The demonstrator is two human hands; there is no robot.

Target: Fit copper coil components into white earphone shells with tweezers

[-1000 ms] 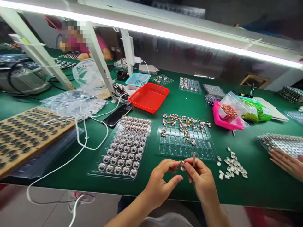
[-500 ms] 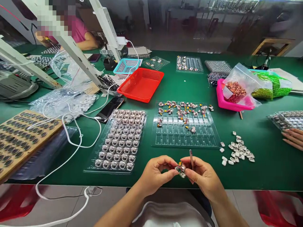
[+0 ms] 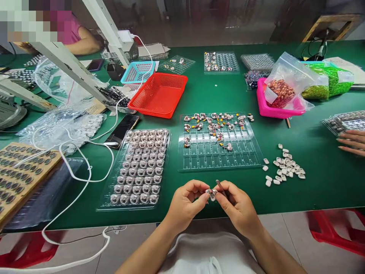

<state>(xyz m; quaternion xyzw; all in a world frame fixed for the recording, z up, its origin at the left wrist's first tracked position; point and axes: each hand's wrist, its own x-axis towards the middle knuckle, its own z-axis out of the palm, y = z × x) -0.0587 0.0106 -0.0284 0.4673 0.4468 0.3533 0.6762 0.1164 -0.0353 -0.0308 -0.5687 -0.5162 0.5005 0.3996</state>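
My left hand (image 3: 188, 203) pinches a small silvery earbud part (image 3: 211, 194) between thumb and forefinger. From the other side, my right hand (image 3: 236, 203) grips the same part with thumb and forefinger. A thin dark metal tool, likely tweezers (image 3: 220, 187), is also tucked in my right fingers, pointing up and away. Just beyond my hands lies a clear tray (image 3: 211, 163) with wired earbud parts (image 3: 219, 136) bunched in its far rows. Loose white shells (image 3: 288, 166) are scattered to the right of it. On the left stands a clear tray of rounded silvery shells (image 3: 137, 171).
A red basket (image 3: 159, 95) and a blue basket (image 3: 138, 72) stand at the back. A pink basket (image 3: 281, 110) holds bagged copper-coloured parts. White cables (image 3: 85, 182) loop across the left side. A co-worker's hand (image 3: 352, 142) rests at the right edge; another person sits far left.
The view has shifted a little. The part has turned between my fingers, and its yellow piece no longer shows. The metal tool leans further left than before.
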